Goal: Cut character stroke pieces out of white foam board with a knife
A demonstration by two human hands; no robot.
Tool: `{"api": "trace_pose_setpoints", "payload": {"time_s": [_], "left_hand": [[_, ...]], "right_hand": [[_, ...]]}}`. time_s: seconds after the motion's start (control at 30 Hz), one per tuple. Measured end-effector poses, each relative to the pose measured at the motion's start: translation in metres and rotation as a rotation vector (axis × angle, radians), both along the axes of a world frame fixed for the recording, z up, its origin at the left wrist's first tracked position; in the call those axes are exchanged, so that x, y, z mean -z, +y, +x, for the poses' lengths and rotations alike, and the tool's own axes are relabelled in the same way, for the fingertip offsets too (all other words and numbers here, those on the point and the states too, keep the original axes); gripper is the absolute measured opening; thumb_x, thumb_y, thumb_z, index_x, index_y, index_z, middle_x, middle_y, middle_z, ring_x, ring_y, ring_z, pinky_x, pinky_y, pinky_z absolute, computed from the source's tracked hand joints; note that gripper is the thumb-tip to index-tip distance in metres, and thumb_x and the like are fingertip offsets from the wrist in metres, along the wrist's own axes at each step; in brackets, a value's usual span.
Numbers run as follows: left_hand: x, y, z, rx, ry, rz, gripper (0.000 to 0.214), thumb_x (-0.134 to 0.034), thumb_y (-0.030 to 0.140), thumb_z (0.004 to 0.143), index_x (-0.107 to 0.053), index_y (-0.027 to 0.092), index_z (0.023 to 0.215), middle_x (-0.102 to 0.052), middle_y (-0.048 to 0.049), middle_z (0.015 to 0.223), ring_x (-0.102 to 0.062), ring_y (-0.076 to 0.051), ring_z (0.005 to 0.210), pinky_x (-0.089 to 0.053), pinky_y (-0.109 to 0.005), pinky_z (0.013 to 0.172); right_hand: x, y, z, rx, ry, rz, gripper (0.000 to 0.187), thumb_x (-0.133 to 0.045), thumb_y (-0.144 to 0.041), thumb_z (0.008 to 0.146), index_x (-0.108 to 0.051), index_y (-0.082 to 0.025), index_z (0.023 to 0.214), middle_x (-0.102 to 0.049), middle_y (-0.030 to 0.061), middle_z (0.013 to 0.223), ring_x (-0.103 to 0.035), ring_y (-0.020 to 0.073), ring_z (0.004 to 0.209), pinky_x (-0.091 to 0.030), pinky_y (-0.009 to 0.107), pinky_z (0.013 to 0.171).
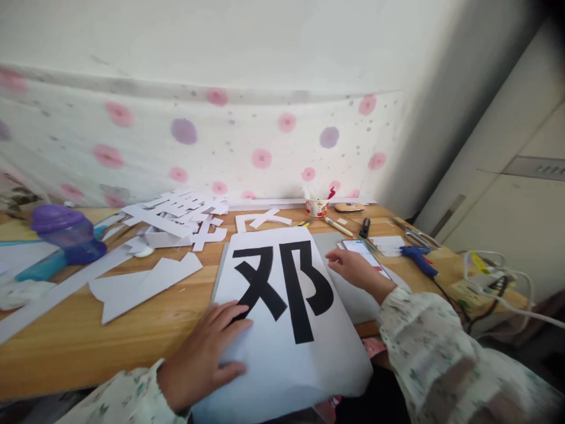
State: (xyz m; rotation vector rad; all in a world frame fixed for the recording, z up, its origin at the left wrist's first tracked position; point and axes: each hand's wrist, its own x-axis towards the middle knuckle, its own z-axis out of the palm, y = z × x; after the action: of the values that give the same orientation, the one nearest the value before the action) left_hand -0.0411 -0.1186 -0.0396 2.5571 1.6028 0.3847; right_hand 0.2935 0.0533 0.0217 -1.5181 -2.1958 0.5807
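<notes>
A white sheet of paper [265,365] with a large black printed Chinese character [300,294] lies in front of me, its near end hanging past the table edge. Resting on its left side is my left hand [207,347], fingers spread and partly over the character's lower left stroke. My right hand [353,268] is at the sheet's right edge, above a phone [366,256] with a lit screen. Its fingers are bent with the tips close together; whether something thin is between them I cannot make out. Under the sheet, a grey board [329,240] shows at the right.
Paper scraps [176,212] are piled at the back left, beside a purple-lidded cup [66,232]. Cut strips [265,219] lie behind the sheet. A paper tub [316,207], a mouse [349,207], a blue glue gun [419,259], scissors [415,234] and cables [503,282] sit toward the right.
</notes>
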Motion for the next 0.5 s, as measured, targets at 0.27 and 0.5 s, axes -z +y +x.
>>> {"api": "trace_pose_setpoints", "payload": {"time_s": [0.27, 0.5], "left_hand": [[0.012, -0.026, -0.002, 0.011, 0.257, -0.032, 0.115, -0.086, 0.026, 0.055, -0.021, 0.051, 0.147, -0.031, -0.0032, 0.155, -0.034, -0.042, 0.139, -0.035, -0.071, 0.104], [0.032, -0.042, -0.026, 0.046, 0.308, 0.099, 0.097, -0.069, 0.025, 0.070, -0.019, 0.043, 0.151, -0.031, -0.0019, 0.155, -0.044, -0.036, 0.134, -0.047, -0.057, 0.102]], "right_hand": [[0.038, 0.032, -0.031, 0.038, -0.109, 0.002, 0.030, -0.060, -0.034, 0.093, -0.061, -0.016, 0.116, -0.065, 0.0085, 0.116, -0.064, 0.0213, 0.102, -0.052, 0.044, 0.090], [0.027, -0.003, -0.065, -0.272, -0.080, 0.208, 0.040, -0.054, -0.019, 0.089, -0.058, -0.018, 0.129, -0.061, 0.0091, 0.130, -0.059, 0.0225, 0.114, -0.045, 0.036, 0.102]]}}
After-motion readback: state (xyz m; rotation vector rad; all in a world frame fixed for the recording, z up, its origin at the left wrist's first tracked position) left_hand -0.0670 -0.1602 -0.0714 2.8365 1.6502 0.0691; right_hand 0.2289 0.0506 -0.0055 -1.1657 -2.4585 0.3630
